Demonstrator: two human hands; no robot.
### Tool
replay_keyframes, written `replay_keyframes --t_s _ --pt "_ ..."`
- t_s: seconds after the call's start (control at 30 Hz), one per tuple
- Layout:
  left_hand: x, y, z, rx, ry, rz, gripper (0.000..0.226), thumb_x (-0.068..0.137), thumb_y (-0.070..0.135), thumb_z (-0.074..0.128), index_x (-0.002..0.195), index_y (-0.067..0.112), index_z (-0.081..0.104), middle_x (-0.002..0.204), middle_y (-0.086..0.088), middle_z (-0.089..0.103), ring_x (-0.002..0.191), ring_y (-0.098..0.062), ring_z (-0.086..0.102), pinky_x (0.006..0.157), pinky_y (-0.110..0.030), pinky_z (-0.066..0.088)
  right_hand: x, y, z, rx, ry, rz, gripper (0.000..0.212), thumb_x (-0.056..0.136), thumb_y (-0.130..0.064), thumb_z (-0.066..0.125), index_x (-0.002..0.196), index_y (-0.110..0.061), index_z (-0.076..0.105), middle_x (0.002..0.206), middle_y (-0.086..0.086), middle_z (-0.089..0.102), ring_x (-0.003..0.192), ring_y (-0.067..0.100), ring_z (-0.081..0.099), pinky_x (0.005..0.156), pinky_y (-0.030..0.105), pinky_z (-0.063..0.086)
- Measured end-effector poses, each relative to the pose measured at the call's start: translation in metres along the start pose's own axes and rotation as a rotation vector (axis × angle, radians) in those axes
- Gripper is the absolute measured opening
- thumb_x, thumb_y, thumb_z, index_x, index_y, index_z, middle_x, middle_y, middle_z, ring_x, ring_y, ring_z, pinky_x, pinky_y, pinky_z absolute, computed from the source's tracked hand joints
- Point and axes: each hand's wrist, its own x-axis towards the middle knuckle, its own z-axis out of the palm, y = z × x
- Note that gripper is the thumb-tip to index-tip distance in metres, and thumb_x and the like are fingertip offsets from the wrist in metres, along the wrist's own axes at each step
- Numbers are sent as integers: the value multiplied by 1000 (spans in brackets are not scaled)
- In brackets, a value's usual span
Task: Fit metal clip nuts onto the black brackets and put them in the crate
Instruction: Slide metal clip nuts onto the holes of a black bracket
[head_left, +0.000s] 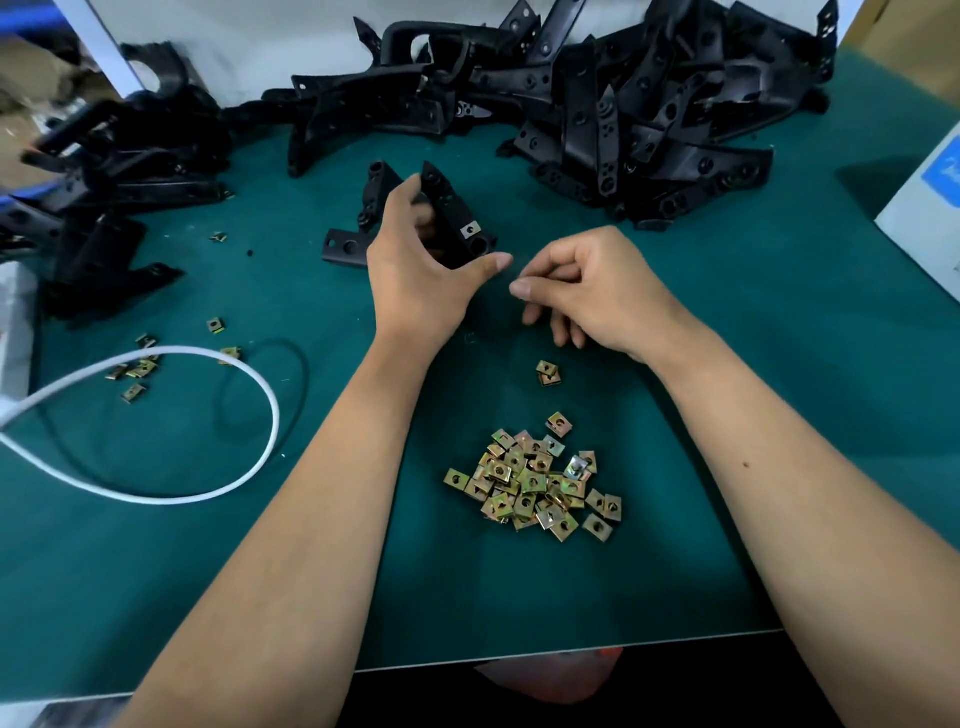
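My left hand (415, 270) grips a black bracket (451, 208) that stands on the green mat, and a metal clip nut (470, 229) sits on the bracket's near end. My right hand (582, 291) hovers just right of it with fingers curled and thumb against forefinger; whether it pinches a nut is hidden. A heap of brass-coloured clip nuts (535, 480) lies between my forearms, with one loose nut (548, 373) closer to my right hand. A big pile of black brackets (639, 104) fills the back of the table.
More black brackets (104, 208) are stacked at the left, partly in a blue crate (21, 189). A white cable (218, 457) loops over the mat at the left, near several stray nuts (137, 369). A white box (930, 208) stands at the right edge.
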Motion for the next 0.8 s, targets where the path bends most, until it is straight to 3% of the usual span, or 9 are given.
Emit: replay_keyframes --t_s 0.13,0.33,0.5,0.6,0.8 --pt "0 0 -1 -4 -5 -7 104 62 37 98 149 16 44 124 6 60 118 -9 59 105 -34 51 1 2 -1 -61 55 3 14 96 -25 71 84 -21 77 60 3 69 40 13 52 36 18 36" --pt "0 1 -1 -6 -12 -7 105 62 37 98 150 17 44 123 8 60 118 -7 58 105 -32 50 1 0 -1 13 73 41 18 92 -2 65 90 -16 76 70 4 73 50 14 60 39 24 40" --pt "-1 1 0 -7 -24 10 103 62 36 98 148 17 45 123 8 62 117 -6 58 104 -33 50 1 1 -2 56 69 31 25 93 -2 65 109 -20 73 74 6 73 51 18 64 39 24 41" --pt "-2 1 0 1 -23 21 103 61 36 98 148 17 46 122 7 62 116 -7 58 104 -34 51 2 1 -1 103 60 48 12 97 -5 64 101 -13 72 80 6 77 55 24 71 39 24 43" --pt "-3 3 -1 -6 -89 86 106 60 31 99 150 20 44 120 9 63 115 -3 58 102 -26 51 1 1 -4 255 80 61 18 104 -2 52 105 -8 70 90 8 80 67 33 76 40 24 47"
